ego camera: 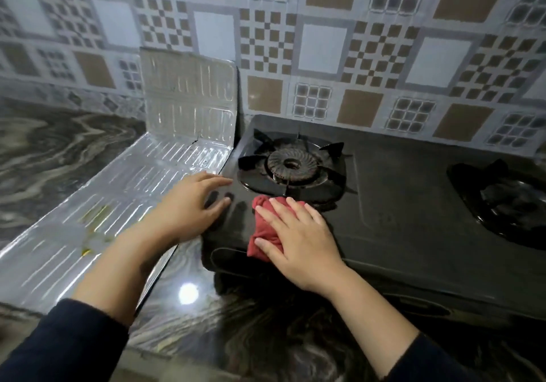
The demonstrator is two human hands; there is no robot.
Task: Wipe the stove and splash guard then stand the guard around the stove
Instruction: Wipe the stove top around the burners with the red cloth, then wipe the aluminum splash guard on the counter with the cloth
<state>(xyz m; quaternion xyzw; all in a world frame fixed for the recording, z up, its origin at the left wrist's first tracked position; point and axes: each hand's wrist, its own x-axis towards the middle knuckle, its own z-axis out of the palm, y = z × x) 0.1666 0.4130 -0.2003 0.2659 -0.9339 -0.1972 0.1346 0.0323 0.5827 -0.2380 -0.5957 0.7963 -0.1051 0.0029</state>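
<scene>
A black two-burner gas stove (pixel 393 204) stands against the tiled wall. My right hand (pixel 298 240) presses a bunched red cloth (pixel 264 228) flat on the stove's glass top, just in front of the left burner (pixel 291 164). My left hand (pixel 189 204) rests with fingers spread on the stove's front left corner, holding nothing. The silver foil splash guard (pixel 124 186) lies mostly flat on the counter to the left of the stove. Its far panel (pixel 189 92) stands upright against the wall.
The right burner (pixel 502 201) sits at the frame's right edge. A dark marbled counter (pixel 53 145) runs under and around the stove. The patterned tile wall (pixel 325 42) rises right behind it. A light reflects off the counter in front of the stove.
</scene>
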